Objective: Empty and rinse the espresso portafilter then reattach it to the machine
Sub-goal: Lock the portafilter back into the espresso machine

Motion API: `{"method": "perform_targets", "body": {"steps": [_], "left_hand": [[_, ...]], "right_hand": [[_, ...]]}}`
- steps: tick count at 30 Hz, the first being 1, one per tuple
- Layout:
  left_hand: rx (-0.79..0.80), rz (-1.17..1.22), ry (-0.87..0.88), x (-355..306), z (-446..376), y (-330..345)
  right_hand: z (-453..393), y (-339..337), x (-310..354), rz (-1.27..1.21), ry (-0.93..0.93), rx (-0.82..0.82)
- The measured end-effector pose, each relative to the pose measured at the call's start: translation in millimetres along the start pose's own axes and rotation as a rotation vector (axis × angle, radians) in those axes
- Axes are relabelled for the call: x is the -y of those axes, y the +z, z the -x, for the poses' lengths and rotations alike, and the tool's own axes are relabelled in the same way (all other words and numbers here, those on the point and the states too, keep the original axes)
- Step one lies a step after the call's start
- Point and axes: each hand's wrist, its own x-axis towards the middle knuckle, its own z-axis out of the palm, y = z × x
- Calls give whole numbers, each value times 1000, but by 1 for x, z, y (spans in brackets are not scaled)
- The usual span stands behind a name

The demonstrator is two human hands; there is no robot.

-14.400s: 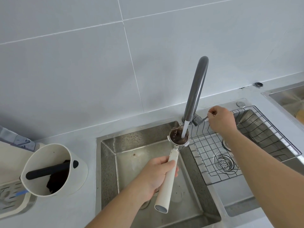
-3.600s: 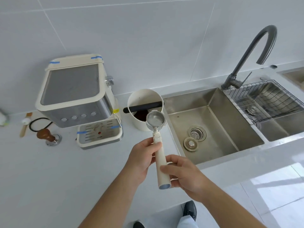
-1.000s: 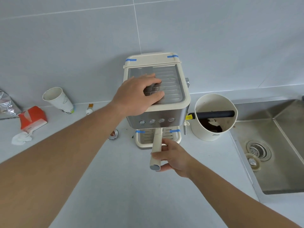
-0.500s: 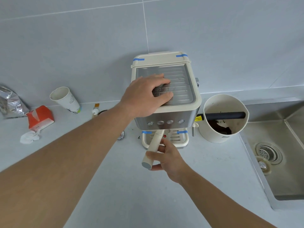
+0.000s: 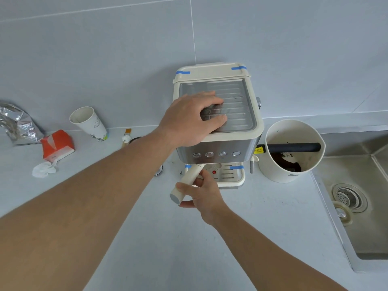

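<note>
A cream and steel espresso machine [image 5: 235, 141] stands against the tiled wall. My left hand [image 5: 193, 118] lies flat on its ribbed top, fingers spread, holding nothing. The portafilter's cream handle [image 5: 186, 179] sticks out from under the machine's front, angled down to the left. Its basket end is hidden under the machine. My right hand [image 5: 201, 192] grips the handle near its free end, fingers wrapped around it from the right.
A cream knock box [image 5: 291, 152] with a black bar and coffee grounds stands right of the machine. The steel sink [image 5: 357, 198] lies at far right. To the left are a paper cup [image 5: 90, 122], an orange tissue pack [image 5: 57, 145] and a foil bag [image 5: 14, 122].
The portafilter went from rinsing under the tap to the machine. In the last second the handle has swung from pointing straight at me to angled left. My left hand stays on top.
</note>
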Motion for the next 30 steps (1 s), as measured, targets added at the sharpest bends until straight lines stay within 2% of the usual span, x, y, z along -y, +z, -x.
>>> {"method": "perform_targets", "body": {"steps": [7, 21, 30], "left_hand": [[11, 5, 0, 0, -1, -1], [0, 0, -9, -2, 0, -1], [-1, -13, 9, -3, 2, -3]], "right_hand": [[1, 16, -4, -135, -26, -26], [-13, 52, 1, -196, -43, -138], [-13, 54, 2, -201, -75, -115]]}}
